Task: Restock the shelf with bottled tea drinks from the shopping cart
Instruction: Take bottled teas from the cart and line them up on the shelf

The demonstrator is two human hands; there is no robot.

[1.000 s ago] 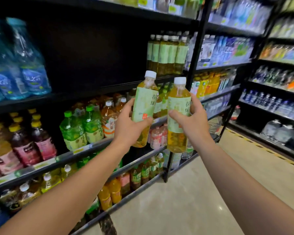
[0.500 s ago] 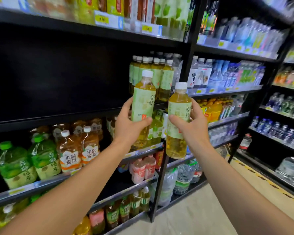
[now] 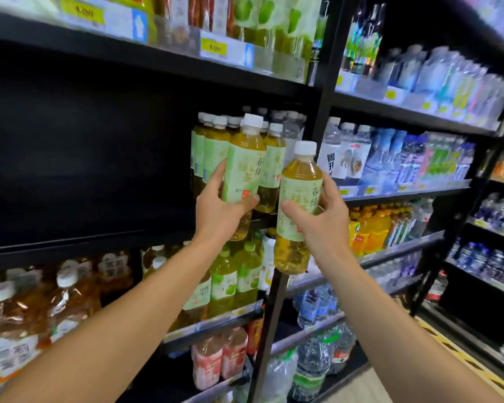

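My left hand gripped one tea bottle around its pale green label, thumb across the front and fingers curled behind, holding it upright in front of the row of matching tea bottles at the right end of the dark shelf. My right hand wrapped around a second tea bottle, upright too, lower and just to the right, in front of the black upright post. The two bottles stood close together. Water bottles filled the neighbouring bay.
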